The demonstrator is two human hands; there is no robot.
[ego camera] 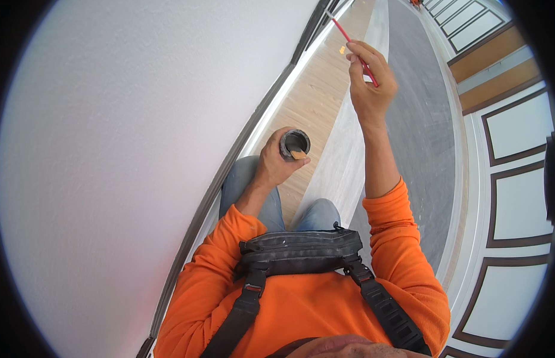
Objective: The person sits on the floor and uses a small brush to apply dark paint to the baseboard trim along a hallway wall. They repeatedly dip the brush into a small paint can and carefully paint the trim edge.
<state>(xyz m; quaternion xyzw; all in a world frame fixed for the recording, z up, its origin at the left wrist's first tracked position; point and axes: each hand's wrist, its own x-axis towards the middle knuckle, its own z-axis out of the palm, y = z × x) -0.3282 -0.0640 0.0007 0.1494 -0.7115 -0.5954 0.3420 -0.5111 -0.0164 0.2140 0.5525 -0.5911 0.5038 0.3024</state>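
My left hand [275, 159] is wrapped around a small round pot [295, 142] of dark paint, held in front of my knees. A tan, flat piece [298, 155] sticks up inside the pot near my thumb; what it is I cannot tell. My right hand [373, 80] reaches forward and pinches the red handle of a thin paintbrush [341, 30]. The brush tip points up and left to the dark trim [304, 40] along the white wall. Whether the bristles touch the trim is too small to tell.
The white wall [116, 147] fills the left side. Wood-look floor [320, 96] and a grey floor strip [416, 112] run alongside. White panels with dark frames [519, 206] line the right. A black chest bag [300, 250] is strapped across my front. A small yellow mark [342, 50] shows on the floor.
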